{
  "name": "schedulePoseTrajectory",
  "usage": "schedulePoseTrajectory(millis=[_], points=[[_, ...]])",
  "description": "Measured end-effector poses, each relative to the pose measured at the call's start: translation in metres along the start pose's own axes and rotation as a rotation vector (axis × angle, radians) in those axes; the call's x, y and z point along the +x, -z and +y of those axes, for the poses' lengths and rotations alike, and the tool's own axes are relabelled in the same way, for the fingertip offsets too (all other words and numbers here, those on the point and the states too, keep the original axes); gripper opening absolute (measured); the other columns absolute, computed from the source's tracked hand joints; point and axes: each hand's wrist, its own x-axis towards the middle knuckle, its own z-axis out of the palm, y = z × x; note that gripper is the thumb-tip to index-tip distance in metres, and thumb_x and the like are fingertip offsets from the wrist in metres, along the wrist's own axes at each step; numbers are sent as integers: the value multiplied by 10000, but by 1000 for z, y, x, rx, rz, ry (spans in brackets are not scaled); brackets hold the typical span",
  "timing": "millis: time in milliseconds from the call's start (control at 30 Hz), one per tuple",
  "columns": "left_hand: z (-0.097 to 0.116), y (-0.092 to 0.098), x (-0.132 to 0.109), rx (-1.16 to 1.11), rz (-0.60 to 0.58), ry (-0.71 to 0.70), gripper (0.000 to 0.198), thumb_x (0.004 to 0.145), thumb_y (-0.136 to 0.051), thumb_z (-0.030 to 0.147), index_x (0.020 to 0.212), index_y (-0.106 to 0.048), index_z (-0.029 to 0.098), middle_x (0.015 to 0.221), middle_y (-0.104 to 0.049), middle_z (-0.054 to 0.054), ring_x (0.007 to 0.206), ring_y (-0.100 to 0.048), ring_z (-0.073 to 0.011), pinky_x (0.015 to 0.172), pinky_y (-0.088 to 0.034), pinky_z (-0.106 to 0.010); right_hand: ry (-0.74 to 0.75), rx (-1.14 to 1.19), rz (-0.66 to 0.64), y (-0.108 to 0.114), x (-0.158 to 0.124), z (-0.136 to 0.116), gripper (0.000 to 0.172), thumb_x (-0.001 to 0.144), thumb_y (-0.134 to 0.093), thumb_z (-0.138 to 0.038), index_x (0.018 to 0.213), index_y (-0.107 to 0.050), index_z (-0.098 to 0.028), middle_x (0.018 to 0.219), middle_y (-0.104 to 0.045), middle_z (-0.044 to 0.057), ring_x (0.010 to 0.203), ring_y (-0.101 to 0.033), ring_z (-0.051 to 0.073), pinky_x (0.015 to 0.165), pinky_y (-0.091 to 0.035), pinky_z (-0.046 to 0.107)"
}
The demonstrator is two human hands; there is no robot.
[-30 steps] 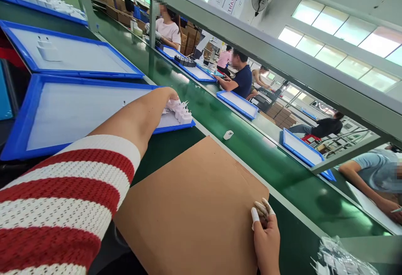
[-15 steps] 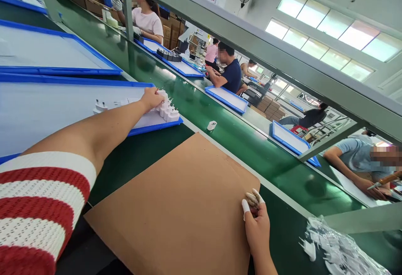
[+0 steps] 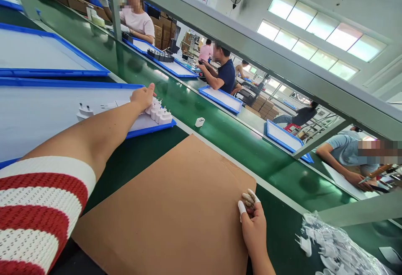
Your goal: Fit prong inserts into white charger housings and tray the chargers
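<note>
At 10 o'clock, left hand point(image 3: 143, 97) on plug adapters point(image 3: 158, 113) at near corner of blue tray point(image 3: 150, 128), grip hidden; right hand point(image 3: 253, 227) curled closed, fingertips point(image 3: 253, 196) on cardboard sheet point(image 3: 176, 208), 3 o'clock edge; lone adapter point(image 3: 199, 121) on green belt point(image 3: 238, 141)

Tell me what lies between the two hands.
Head view: past the left hand, the blue tray rim, green tabletop, then the cardboard sheet under the right hand.
</note>
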Motion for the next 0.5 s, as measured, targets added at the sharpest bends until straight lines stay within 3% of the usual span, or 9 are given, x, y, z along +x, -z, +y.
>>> schedulePoseTrajectory(millis=[67,133,233,333,500], points=[[-2,0,6,-16,27,90,517,1155,-378,454,1015,-676,55,845,-617,-19,862,-398,-168,885,-342,-275,-2,1,-2,0,0,0,711,810,-759,-534,1437,-600,-237,1357,-722,106,1280,-684,295,1152,-515,472],[-4,-3,11,-46,27,109,461,1121,-475,470,1056,-670,58,914,-642,-15,859,-399,-156,847,-346,-267,-1,-6,-2,0,0,0,696,817,-759,-520,1435,-604,-239,1359,-722,106,1288,-682,296,1150,-518,472],[-5,-10,14,-121,-24,74,481,1108,-503,511,1221,-626,60,1082,-671,-15,874,-433,-128,792,-357,-240,-12,-14,1,0,0,-1,689,817,-763,-508,1433,-608,-241,1370,-719,108,1296,-678,302,1146,-523,474],[-7,-17,13,-182,-114,19,539,1120,-450,564,1271,-612,72,1110,-689,-15,848,-455,-113,761,-374,-230,-31,-5,5,-1,0,-2,696,807,-769,-518,1424,-615,-234,1371,-721,115,1303,-674,314,1160,-512,491],[-10,-29,15,-168,-79,10,467,1128,-453,495,1013,-694,113,999,-701,-44,854,-532,-156,831,-418,-295,-22,-33,3,0,-1,-4,667,808,-771,-517,1400,-641,-239,1386,-716,118,1305,-668,324,1135,-526,494]])
